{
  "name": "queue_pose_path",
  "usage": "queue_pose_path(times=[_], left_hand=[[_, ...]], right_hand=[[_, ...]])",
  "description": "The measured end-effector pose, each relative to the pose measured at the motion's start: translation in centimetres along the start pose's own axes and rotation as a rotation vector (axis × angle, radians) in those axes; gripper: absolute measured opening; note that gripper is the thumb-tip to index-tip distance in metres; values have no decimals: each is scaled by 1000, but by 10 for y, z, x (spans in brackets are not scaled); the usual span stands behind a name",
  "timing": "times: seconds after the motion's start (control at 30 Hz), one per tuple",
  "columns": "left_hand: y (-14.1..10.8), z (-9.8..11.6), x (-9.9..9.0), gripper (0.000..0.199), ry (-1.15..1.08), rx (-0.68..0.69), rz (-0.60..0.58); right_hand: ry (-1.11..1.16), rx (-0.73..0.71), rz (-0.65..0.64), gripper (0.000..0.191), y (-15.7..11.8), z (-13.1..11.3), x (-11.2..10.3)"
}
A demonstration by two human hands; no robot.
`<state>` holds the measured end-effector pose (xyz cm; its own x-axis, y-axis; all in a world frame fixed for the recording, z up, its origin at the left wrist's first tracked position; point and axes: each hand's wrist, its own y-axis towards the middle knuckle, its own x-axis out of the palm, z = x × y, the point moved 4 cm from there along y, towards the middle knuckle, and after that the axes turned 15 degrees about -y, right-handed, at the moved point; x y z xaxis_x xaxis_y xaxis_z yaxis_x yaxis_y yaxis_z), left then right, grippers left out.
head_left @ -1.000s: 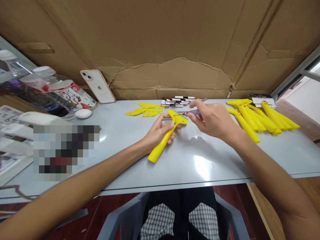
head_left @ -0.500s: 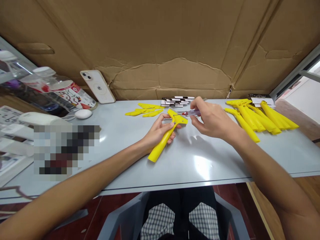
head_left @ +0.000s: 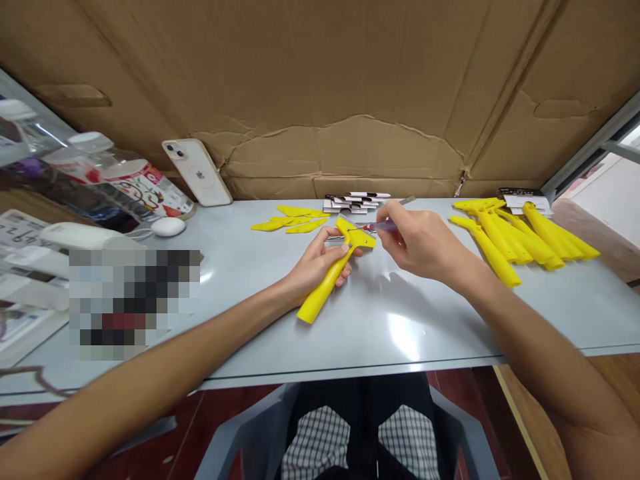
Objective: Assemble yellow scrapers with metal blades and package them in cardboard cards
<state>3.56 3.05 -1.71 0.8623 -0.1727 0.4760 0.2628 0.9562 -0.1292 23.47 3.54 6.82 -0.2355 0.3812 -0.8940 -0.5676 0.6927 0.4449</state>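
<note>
While a tall brown cardboard sheet [head_left: 320,87] stands across the back, a long pale grey table [head_left: 250,347] runs in front of it from side to side. A grey plastic chair [head_left: 233,433] shows below the near edge, around the person's checked and dark-clothed legs [head_left: 320,440]. At the right end of the tabletop, a group of yellow scraper handles [head_left: 540,243] lies fanned out, some overlapping. At the left, a clear bottle with a red-and-white label [head_left: 145,190] tilts near a white phone [head_left: 197,173], which leans on the cardboard.

One yellow scraper [head_left: 323,290] is held above the middle of the table, its T-shaped head pointing away from the person. The left hand [head_left: 320,260] wraps its neck, thumb pressed on top and fingers curled underneath. The right hand [head_left: 423,240] pinches a screwdriver [head_left: 389,227] between thumb and forefinger, the shaft reaching to the scraper's head; how its remaining fingers sit cannot be told. Just beyond, flat yellow plates [head_left: 306,227] lie in a loose cluster beside a small black-and-white stack [head_left: 355,202]. Smallest of all, a screw [head_left: 367,242] sits in the scraper's head.
</note>
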Motion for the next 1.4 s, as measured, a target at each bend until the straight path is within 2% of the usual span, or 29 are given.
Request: queue_pose_path(times=[0.2,0.27,0.37,0.47,0.63,0.83,0.97,1.07,1.2,1.3,1.4], left_hand=[[-1,1,1,57,-24,-12,4],[-1,0,1,57,-33,-14,5],[0,0,0,55,-29,-20,2],[0,0,0,54,-20,-17,6],[-1,0,0,54,-1,-14,-12],[0,-1,0,53,-4,-13,-20],[-1,0,0,51,1,-15,-17],[-2,0,1,51,11,-16,-28],[-2,0,0,52,8,-12,-25],[-2,0,0,52,2,-13,-18],[-2,0,1,51,0,-17,-18]], right_hand=[[-84,118,-25,30,1,8,0],[-53,89,-33,34,0,7,-1],[-25,43,-45,26,0,5,-3],[-53,59,-49,17,2,5,-3],[-85,102,-24,21,2,8,-2],[47,-34,34,16,-1,4,-4],[47,22,81,17,1,7,-2],[3,76,58,20,2,10,-1],[7,13,6,30,0,6,-1],[10,0,6,21,1,5,-2],[-36,60,-1,17,2,9,-1]])
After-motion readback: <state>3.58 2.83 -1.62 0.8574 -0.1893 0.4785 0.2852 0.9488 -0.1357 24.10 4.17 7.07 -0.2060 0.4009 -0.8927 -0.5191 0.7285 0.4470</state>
